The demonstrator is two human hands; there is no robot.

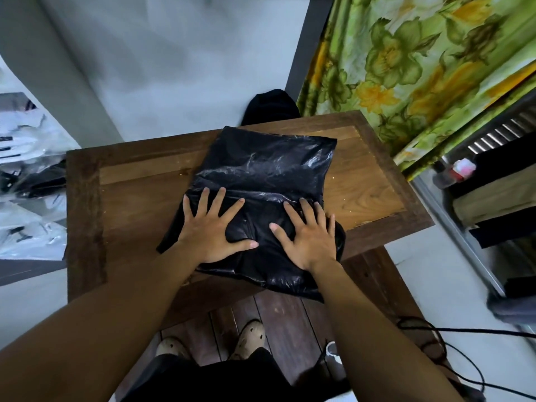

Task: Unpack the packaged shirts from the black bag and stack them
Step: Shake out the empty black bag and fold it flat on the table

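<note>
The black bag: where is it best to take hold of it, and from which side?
Probably the crumpled near end of the bag, coming from the person's own side. That end is loose and hangs over the table edge, so fingers can curl under it; the far part lies flat and full. The left hand and right hand press flat close by.

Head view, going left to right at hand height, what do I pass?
plastic-wrapped packages → bare table → left hand → right hand → dark shelving. Both hands lie flat on the black bag.
</note>
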